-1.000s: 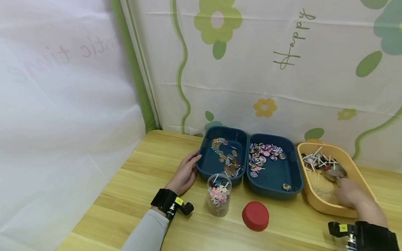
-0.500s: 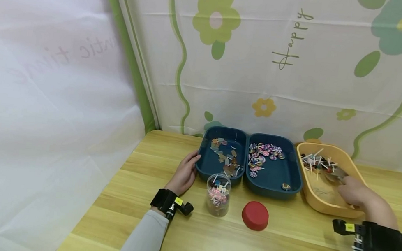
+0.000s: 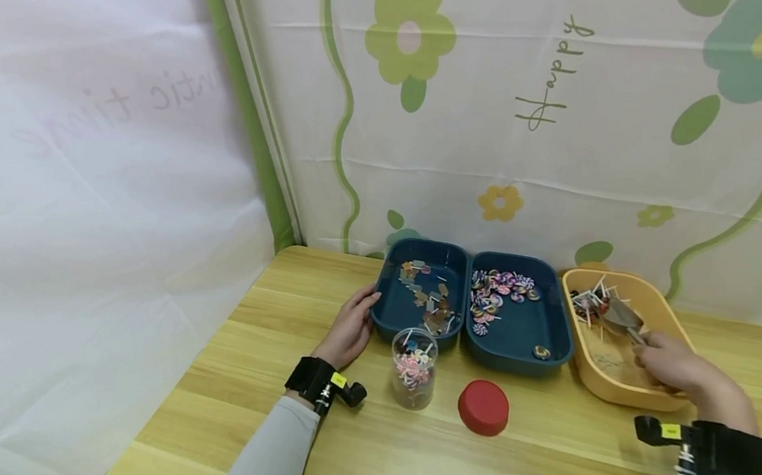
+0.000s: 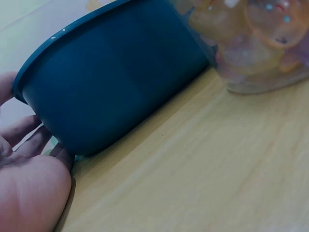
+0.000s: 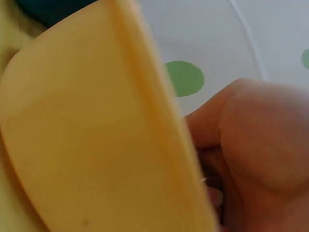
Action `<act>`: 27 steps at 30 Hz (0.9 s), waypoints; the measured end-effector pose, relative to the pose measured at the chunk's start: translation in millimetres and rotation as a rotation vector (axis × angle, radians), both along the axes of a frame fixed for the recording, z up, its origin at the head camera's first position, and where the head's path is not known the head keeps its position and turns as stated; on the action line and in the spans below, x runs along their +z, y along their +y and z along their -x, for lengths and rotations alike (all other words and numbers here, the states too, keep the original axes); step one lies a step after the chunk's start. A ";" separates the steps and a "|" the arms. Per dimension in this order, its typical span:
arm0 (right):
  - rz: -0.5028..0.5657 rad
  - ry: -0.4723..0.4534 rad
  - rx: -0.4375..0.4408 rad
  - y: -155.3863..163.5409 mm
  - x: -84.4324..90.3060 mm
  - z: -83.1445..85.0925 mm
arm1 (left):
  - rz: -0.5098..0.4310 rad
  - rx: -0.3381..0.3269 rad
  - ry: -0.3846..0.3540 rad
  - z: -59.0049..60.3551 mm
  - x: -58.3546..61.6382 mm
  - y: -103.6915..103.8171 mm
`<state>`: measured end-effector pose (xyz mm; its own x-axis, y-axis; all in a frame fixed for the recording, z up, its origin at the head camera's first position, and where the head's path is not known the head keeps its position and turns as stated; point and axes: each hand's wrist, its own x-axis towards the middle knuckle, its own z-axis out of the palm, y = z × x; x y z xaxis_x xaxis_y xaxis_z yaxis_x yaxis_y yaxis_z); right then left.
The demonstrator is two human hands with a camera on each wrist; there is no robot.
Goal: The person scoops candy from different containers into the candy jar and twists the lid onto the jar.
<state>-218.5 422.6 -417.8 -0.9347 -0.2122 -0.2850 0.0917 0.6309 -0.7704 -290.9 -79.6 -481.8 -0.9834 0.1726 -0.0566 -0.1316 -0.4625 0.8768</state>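
While the left hand rests open-fingered against the blue tray, the right hand grips a scoop in the yellow tray, seemingly gathering lollipops, so lifting level comes next.

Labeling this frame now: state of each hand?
Left hand: open, fingers resting against the blue tray.
Right hand: closed on a metal scoop in the yellow tray.
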 end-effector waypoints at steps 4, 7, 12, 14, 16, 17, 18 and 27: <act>0.025 0.042 0.029 -0.7 -7.1 4.1 | 0.007 0.005 -0.004 -0.1 0.2 0.3; 0.038 0.042 0.043 -0.9 -10.8 5.7 | 0.009 0.009 -0.012 -0.1 -0.4 0.0; 0.052 0.017 0.042 0.8 -12.7 7.4 | 0.001 0.006 -0.019 -0.5 -1.7 -0.7; 0.074 0.006 0.043 1.7 -12.3 7.5 | 0.001 0.004 -0.020 -0.9 -2.1 -1.0; 0.109 -0.014 0.042 2.8 -11.8 7.4 | 0.005 0.005 -0.023 -1.3 -2.1 -1.3; 0.131 -0.024 0.045 3.4 -11.6 7.1 | 0.006 0.006 -0.026 -1.6 -1.8 -1.3; 0.149 -0.033 0.047 4.0 -11.4 7.0 | 0.007 0.006 -0.027 -1.7 -1.5 -1.3; 0.150 -0.018 0.023 5.4 -0.5 0.7 | 0.004 0.013 -0.029 0.7 1.1 0.0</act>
